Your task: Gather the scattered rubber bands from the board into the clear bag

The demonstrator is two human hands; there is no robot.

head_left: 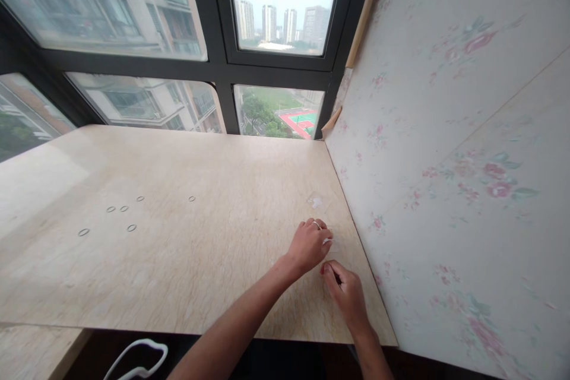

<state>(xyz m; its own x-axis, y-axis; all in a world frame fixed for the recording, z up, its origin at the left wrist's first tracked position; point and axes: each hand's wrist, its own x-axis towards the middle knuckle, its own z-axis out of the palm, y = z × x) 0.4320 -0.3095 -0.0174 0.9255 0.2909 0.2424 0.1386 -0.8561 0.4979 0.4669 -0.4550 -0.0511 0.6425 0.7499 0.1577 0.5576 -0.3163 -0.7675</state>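
Note:
Over the right part of the beige marbled surface (214,249), my left hand (310,243) is closed, with a ring on one finger and a small white, thin item at its fingertips. My right hand (346,291) is just below it, its thumb and index finger pinched together; what they hold, if anything, is too small to name. The two hands are close but apart. A clear patch with a whitish content (315,200) lies on the surface just beyond my left hand. Faint transparent material shows beside the left fingers.
Several thin rings lie on the left half of the surface, one (192,198) nearer the middle. A flowered wall (445,190) borders the right side. Dark-framed windows (276,74) stand behind. A white looped item (138,359) is below the front edge at the left.

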